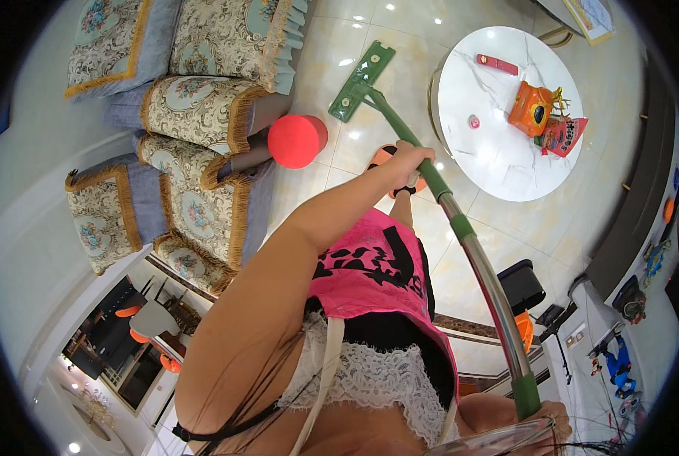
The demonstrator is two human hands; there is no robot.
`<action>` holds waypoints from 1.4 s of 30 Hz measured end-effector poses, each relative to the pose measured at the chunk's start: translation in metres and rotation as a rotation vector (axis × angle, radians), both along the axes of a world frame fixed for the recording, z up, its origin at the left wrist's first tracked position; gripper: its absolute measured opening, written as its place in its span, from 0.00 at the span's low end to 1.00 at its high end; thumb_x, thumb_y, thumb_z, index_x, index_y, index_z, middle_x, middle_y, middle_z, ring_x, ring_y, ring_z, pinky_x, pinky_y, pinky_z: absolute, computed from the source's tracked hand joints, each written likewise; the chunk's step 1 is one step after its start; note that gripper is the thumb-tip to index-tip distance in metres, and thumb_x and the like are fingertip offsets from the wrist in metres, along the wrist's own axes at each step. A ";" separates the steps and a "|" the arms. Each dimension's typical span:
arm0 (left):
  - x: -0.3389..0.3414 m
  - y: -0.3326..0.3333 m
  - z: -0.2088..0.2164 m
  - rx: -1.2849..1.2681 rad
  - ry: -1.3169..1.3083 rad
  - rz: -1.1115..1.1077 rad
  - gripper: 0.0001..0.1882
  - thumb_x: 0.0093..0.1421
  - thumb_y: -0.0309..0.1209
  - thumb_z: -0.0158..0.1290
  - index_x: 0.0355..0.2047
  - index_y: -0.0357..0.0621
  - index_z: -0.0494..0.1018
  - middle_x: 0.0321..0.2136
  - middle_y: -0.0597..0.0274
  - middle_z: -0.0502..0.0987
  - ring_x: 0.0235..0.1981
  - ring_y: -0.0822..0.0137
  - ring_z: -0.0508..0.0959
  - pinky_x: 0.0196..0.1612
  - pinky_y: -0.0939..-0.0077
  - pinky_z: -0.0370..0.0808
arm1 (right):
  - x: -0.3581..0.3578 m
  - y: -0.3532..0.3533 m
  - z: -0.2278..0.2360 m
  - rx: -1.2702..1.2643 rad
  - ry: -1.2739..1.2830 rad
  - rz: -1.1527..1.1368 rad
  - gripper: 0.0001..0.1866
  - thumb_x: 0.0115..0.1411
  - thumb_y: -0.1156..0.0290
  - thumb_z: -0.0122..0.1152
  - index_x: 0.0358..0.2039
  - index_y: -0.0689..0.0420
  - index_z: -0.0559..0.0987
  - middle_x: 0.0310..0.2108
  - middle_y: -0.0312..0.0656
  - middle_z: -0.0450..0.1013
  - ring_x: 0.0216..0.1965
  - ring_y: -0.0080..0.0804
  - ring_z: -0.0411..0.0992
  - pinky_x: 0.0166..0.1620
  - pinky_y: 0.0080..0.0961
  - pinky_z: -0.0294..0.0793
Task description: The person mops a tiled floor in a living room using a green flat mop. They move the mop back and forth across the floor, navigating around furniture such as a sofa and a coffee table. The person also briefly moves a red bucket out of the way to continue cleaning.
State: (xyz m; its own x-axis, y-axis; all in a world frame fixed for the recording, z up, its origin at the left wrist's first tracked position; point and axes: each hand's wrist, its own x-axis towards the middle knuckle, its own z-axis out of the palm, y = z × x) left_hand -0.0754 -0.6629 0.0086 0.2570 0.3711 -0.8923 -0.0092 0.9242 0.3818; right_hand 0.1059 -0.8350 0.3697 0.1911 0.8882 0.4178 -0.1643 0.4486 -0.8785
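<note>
A flat mop with a long green and silver handle [485,285] slants across the middle of the view. Its rectangular green head [363,82] lies against the shiny tiled floor, between the sofa and the round table. My left hand [413,165] is wrapped round the green lower part of the handle, with that arm stretched out ahead. At the lower right, my right hand [550,419] grips the handle's upper end near my body; some of its fingers are hidden. A pink apron [370,266] with black print hangs in front of me, above my shoes.
A fringed, flower-patterned sofa [195,106] runs along the left, with a round red stool [295,142] before it. On the right stands a round white table [499,171] bearing an orange container [528,109] and a red packet [563,135]. A black bin [520,286] sits farther right.
</note>
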 end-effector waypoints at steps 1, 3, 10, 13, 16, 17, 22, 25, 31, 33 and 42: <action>-0.008 -0.003 -0.002 0.011 -0.026 0.059 0.08 0.41 0.26 0.53 0.21 0.35 0.67 0.20 0.59 0.66 0.20 0.67 0.67 0.22 0.73 0.66 | -0.004 0.005 0.001 0.000 0.005 0.020 0.16 0.47 0.74 0.52 0.06 0.54 0.65 0.03 0.33 0.61 0.04 0.17 0.58 0.14 0.14 0.64; -0.022 0.007 0.000 0.049 -0.101 0.130 0.27 0.40 0.26 0.54 0.35 0.27 0.51 0.24 0.55 0.64 0.24 0.67 0.67 0.24 0.74 0.68 | -0.011 0.015 -0.003 0.020 0.008 0.026 0.16 0.46 0.74 0.53 0.05 0.54 0.64 0.03 0.33 0.61 0.04 0.18 0.58 0.14 0.15 0.64; -0.104 0.083 -0.051 0.053 -0.125 0.331 0.05 0.41 0.26 0.52 0.20 0.39 0.69 0.17 0.63 0.65 0.19 0.69 0.67 0.20 0.73 0.63 | -0.056 0.101 -0.052 0.050 0.028 0.221 0.17 0.43 0.75 0.56 0.03 0.54 0.62 0.03 0.34 0.60 0.04 0.20 0.59 0.14 0.17 0.65; -0.099 0.101 -0.064 0.058 -0.059 0.313 0.05 0.42 0.26 0.52 0.20 0.38 0.69 0.17 0.62 0.67 0.19 0.69 0.68 0.20 0.75 0.64 | -0.047 0.126 -0.060 0.075 0.082 0.249 0.16 0.41 0.76 0.56 0.03 0.55 0.62 0.03 0.36 0.60 0.04 0.23 0.58 0.14 0.18 0.63; -0.069 0.116 -0.062 0.078 -0.023 0.241 0.06 0.42 0.27 0.52 0.19 0.38 0.68 0.18 0.61 0.68 0.18 0.69 0.68 0.21 0.76 0.64 | -0.024 0.125 -0.057 -0.016 0.073 0.130 0.17 0.39 0.76 0.56 0.03 0.54 0.59 0.02 0.35 0.58 0.03 0.23 0.57 0.14 0.17 0.63; -0.059 0.119 -0.059 0.089 -0.012 0.199 0.06 0.42 0.27 0.52 0.19 0.37 0.68 0.18 0.61 0.68 0.18 0.69 0.68 0.21 0.76 0.65 | -0.019 0.119 -0.060 -0.018 0.070 0.077 0.17 0.39 0.76 0.56 0.03 0.54 0.59 0.02 0.35 0.58 0.03 0.23 0.57 0.14 0.17 0.63; 0.010 0.136 -0.058 0.134 -0.005 0.009 0.36 0.41 0.26 0.52 0.45 0.23 0.43 0.18 0.57 0.65 0.17 0.66 0.68 0.18 0.73 0.65 | -0.002 0.072 -0.061 -0.097 0.009 -0.232 0.17 0.45 0.72 0.53 0.06 0.50 0.59 0.03 0.30 0.59 0.05 0.16 0.57 0.18 0.13 0.62; 0.050 0.102 -0.068 0.143 -0.010 -0.184 0.50 0.39 0.26 0.53 0.48 0.20 0.26 0.20 0.48 0.67 0.14 0.63 0.68 0.13 0.68 0.66 | 0.002 0.019 -0.044 -0.168 0.039 -0.412 0.17 0.48 0.70 0.53 0.07 0.50 0.61 0.04 0.29 0.60 0.07 0.18 0.60 0.19 0.15 0.63; 0.054 -0.026 -0.030 -0.038 -0.123 -0.279 0.53 0.42 0.25 0.50 0.46 0.22 0.14 0.22 0.47 0.65 0.13 0.63 0.68 0.12 0.71 0.65 | 0.014 -0.053 0.000 -0.128 0.123 -0.580 0.14 0.47 0.66 0.51 0.12 0.51 0.58 0.09 0.33 0.58 0.11 0.23 0.57 0.18 0.19 0.59; 0.054 -0.030 -0.044 -0.126 -0.200 -0.306 0.52 0.42 0.26 0.50 0.45 0.18 0.15 0.18 0.48 0.65 0.11 0.64 0.67 0.11 0.71 0.64 | 0.013 -0.055 0.002 -0.096 0.217 -0.676 0.11 0.47 0.69 0.47 0.13 0.52 0.58 0.10 0.35 0.59 0.11 0.24 0.58 0.18 0.20 0.59; 0.004 0.040 0.008 0.040 -0.208 -0.253 0.23 0.41 0.26 0.51 0.30 0.19 0.53 0.15 0.51 0.67 0.13 0.65 0.68 0.14 0.74 0.66 | 0.009 -0.016 0.009 0.023 -0.071 0.286 0.14 0.56 0.74 0.46 0.14 0.56 0.68 0.11 0.35 0.68 0.11 0.22 0.67 0.18 0.17 0.68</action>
State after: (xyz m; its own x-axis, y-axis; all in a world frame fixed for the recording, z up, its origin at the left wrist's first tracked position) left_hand -0.0716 -0.6230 0.0165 0.5205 0.3061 -0.7971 0.1373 0.8914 0.4320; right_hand 0.1153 -0.8512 0.3785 -0.0965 0.8917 0.4422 -0.2255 0.4132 -0.8823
